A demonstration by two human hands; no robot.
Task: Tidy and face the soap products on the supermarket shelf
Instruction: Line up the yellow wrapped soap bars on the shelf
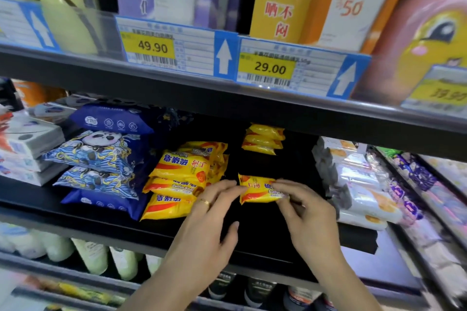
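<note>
Both hands are up at the middle shelf [252, 240]. Left hand [214, 212] has fingertips pinching the left end of one yellow soap bar [257, 188]; right hand [305, 212] curls over its right end, thumb underneath. Bar sits at the shelf front in the bare gap, label facing out, right way up: red Chinese characters plus "Sulfur…" (rest is under the fingers).

Progress, as I read it: early to middle. This one bar is faced or nearly so. Left to do:
- front stack [177, 184] just left of the held bar: a few yellow packs piled crooked, top and bottom ones with print upside down, middle one reads "Sulfur Soap"
- more yellow packs behind that stack, jumbled
- back stack [262, 140], deeper on the shelf, well apart from the front; probably wants pulling forward

Neighbours on the same shelf: blue panda-print packs [101, 156] to the left, white boxes further left, pale wrapped packs [358, 184] to the right. Their text is too blurred to read.

Further back and above: price tags on the upper shelf rail, 49.90 tag [153, 47] and 29.00 tag [270, 68], each with a white up arrow. Above those, an orange box with red Chinese characters and a white carton marked "50" [351, 7].
</note>
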